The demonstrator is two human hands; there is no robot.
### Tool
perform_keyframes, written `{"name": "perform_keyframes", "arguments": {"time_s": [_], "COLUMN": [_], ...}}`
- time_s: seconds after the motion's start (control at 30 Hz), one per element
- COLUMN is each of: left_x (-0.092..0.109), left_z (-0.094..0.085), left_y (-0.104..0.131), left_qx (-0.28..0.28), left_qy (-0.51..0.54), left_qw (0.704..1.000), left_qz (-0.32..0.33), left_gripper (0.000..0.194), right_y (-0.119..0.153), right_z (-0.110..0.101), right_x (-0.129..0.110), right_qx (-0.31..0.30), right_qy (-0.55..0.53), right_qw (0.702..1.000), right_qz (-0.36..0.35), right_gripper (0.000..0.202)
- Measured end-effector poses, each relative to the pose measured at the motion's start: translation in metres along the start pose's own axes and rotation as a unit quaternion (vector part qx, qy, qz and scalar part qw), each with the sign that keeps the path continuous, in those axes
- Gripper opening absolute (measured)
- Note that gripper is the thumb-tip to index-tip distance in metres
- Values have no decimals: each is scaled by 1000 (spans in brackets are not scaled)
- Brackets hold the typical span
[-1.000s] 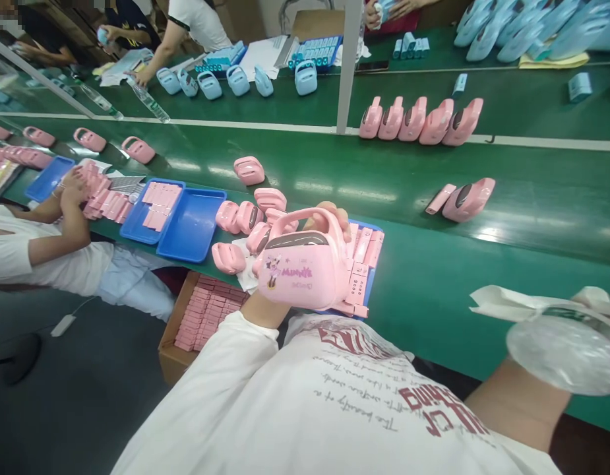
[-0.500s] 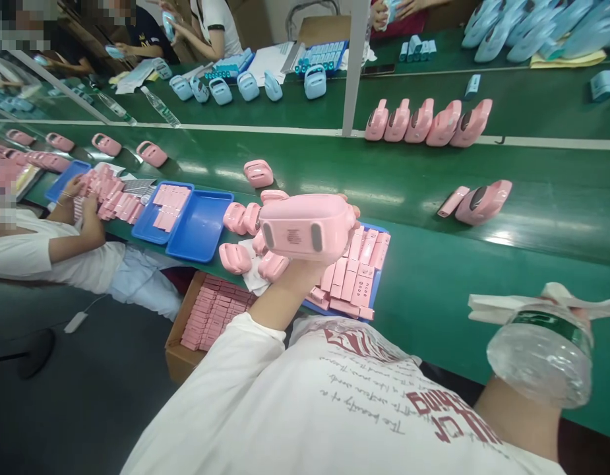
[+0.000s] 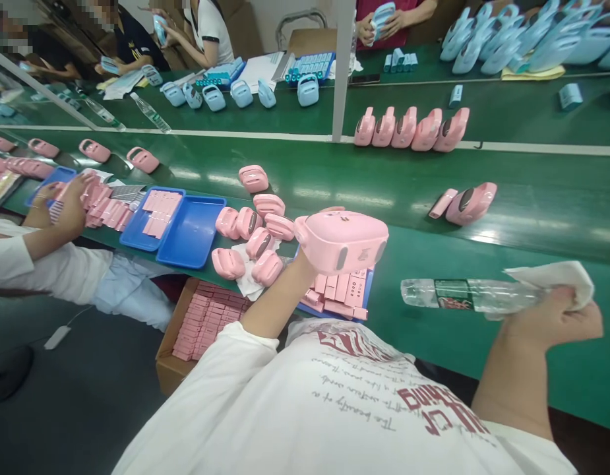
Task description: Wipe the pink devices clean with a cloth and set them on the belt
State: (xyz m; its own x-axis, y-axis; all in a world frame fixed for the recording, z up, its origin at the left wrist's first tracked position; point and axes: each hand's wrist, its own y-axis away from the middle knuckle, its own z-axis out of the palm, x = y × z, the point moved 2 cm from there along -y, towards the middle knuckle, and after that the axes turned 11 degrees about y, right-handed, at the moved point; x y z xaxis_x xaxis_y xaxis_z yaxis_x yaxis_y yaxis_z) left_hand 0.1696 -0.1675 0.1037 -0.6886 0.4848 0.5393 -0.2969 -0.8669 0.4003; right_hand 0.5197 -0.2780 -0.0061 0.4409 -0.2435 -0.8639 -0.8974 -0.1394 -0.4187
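Note:
A large pink device is in my left hand, whose fingers are mostly hidden behind it. It is held above a blue tray of flat pink parts. At the right, my right hand is closed around a white cloth and one end of a clear plastic bottle. The bottle lies sideways, its green-labelled body pointing left over the green table.
Several pink devices cluster left of my left hand. Further left are a blue tray, a carton of pink parts and a co-worker's hands. Another pink device stands beyond. People handle blue devices across the line.
The pink device has turned and shifted right with my left hand. The bottle has swung from base-towards-the-camera to sideways, pointing left, and the cloth has bunched at my right hand.

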Motion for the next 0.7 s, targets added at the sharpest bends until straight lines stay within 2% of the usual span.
{"name": "perform_keyframes", "arguments": {"time_s": [0.03,0.1,0.13,0.2,0.3,0.37,0.47,0.5,0.57,0.63,0.67,0.7], "left_x": [-1,-2,-2,1,6,6,3,1,-5,-13,-16,-20], "left_z": [3,7,8,10,14,16,18,19,21,24,26,27], "left_y": [0,0,2,6,18,26,35,36,36,34,33,32], "left_qx": [-15,-43,-49,-49,-79,-106,-118,-122,-132,-143,-146,-146], "left_qy": [11,21,14,-22,-95,-146,-207,-218,-228,-238,-243,-248], "left_qw": [1000,999,999,998,985,973,953,947,938,932,929,926], "left_qz": [-6,-11,-5,41,120,145,188,203,225,235,239,245], "left_gripper": [39,36,34,31,33,33,30,30,31,29,29,28], "right_y": [-1,3,7,14,11,-2,-23,-25,-16,11,29,50], "right_z": [0,3,4,4,-1,-7,-14,-16,-14,-9,-5,-2], "right_x": [-5,-14,-18,-25,-39,-55,-91,-106,-139,-169,-182,-192], "right_qx": [5,-42,-74,-141,-232,-278,-277,-260,-239,-267,-299,-350], "right_qy": [28,96,120,145,185,264,411,421,356,224,156,84], "right_qw": [997,973,957,934,913,891,853,855,889,917,916,898], "right_qz": [-72,-207,-252,-294,-279,-241,-165,-154,-161,-194,-219,-253], "right_gripper": [21,28,32,38,37,30,15,15,23,37,43,46]}}
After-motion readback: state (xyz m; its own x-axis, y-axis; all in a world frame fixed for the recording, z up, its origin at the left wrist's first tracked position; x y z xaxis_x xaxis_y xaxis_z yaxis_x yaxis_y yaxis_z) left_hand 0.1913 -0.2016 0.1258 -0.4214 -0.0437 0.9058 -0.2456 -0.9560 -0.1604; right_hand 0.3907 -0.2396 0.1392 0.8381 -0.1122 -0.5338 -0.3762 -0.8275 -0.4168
